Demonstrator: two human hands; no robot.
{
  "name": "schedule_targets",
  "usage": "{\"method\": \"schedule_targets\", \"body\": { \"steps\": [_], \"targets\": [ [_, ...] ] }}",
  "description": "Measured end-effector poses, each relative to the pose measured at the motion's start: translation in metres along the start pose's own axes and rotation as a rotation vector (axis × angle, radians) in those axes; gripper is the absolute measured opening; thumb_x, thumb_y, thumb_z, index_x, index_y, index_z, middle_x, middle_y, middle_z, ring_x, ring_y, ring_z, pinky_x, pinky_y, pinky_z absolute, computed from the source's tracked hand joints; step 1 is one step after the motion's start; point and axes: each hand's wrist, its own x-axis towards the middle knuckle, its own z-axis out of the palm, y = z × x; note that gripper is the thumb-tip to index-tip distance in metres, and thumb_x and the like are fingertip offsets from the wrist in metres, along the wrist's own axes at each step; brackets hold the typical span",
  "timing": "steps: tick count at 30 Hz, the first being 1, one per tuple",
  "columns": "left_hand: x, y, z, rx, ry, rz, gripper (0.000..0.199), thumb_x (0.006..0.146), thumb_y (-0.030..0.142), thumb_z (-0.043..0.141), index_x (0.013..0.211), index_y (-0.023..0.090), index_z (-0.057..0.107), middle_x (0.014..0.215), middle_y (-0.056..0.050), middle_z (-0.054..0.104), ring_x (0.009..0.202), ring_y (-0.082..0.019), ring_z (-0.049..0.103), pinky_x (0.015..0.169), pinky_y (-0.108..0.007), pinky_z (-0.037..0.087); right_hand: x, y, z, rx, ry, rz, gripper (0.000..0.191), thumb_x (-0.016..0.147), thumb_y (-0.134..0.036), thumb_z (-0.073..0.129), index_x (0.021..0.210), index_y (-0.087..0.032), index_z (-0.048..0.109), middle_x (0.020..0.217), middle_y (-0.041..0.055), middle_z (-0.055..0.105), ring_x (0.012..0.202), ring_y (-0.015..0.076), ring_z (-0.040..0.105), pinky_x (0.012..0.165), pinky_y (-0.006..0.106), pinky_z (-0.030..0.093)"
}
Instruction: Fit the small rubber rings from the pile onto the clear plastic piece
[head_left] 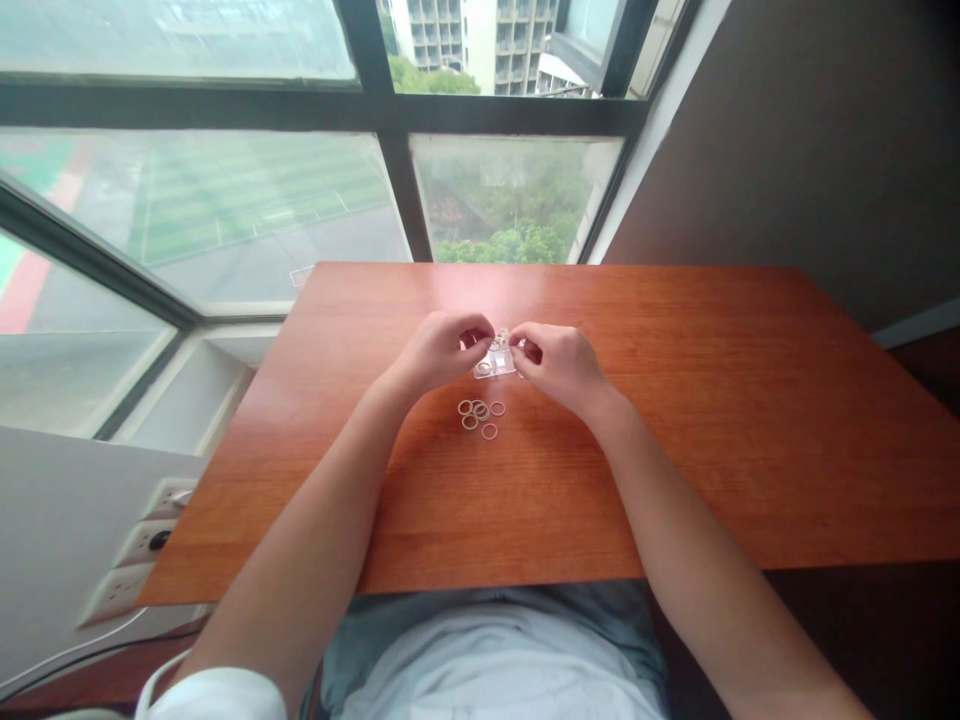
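Plastic box (pixel 500 361), rings (pixel 484 368) inside, left hand (pixel 448 347), right hand (pixel 561 364), grips curled, closure and hold unclear

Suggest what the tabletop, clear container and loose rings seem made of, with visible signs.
Tabletop: probably wood or veneer, glossy, from its reddish grain and pale glare.
Clear container: likely smooth plastic, being transparent with bright edges, possibly glass.
Loose rings: thin and pale, perhaps metal or plastic; too small to tell.

Thin, pale rings (pixel 478 412) lie, some overlapping, at six o'clock from a small clear plastic box (pixel 496 374) holding more.
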Motion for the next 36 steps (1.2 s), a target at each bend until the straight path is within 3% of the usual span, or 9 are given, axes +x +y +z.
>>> {"method": "schedule_targets", "body": {
  "steps": [29,32,36],
  "targets": [
    [0.001,0.001,0.001,0.028,0.034,0.007,0.016,0.083,0.020,0.057,0.086,0.015,0.072,0.074,-0.004,0.070,0.063,-0.011,0.058,0.058,-0.022,0.044,0.002,0.005,-0.004,0.045,0.003,0.046,0.015,0.083,-0.024,0.061,0.092,-0.022,0.073,0.072,0.0005,0.069,0.067,0.0148,0.062,0.066,0.027,0.041],
    [0.000,0.005,0.000,0.111,-0.007,0.004,0.018,0.080,0.018,0.056,0.086,0.016,0.073,0.071,-0.003,0.068,0.059,-0.011,0.055,0.056,-0.022,0.040,0.002,0.005,-0.004,0.022,-0.030,0.060,0.016,0.083,-0.024,0.061,0.093,-0.023,0.074,0.072,0.0008,0.070,0.066,0.0151,0.062,0.065,0.027,0.040],
    [-0.002,0.017,-0.002,0.322,-0.173,0.009,0.028,0.075,0.014,0.055,0.093,0.020,0.075,0.069,-0.001,0.068,0.056,-0.012,0.053,0.056,-0.024,0.034,0.002,0.005,-0.003,-0.008,-0.089,0.056,0.018,0.084,-0.025,0.059,0.094,-0.024,0.074,0.075,0.0012,0.072,0.068,0.0158,0.062,0.064,0.027,0.039]
  ]
}}
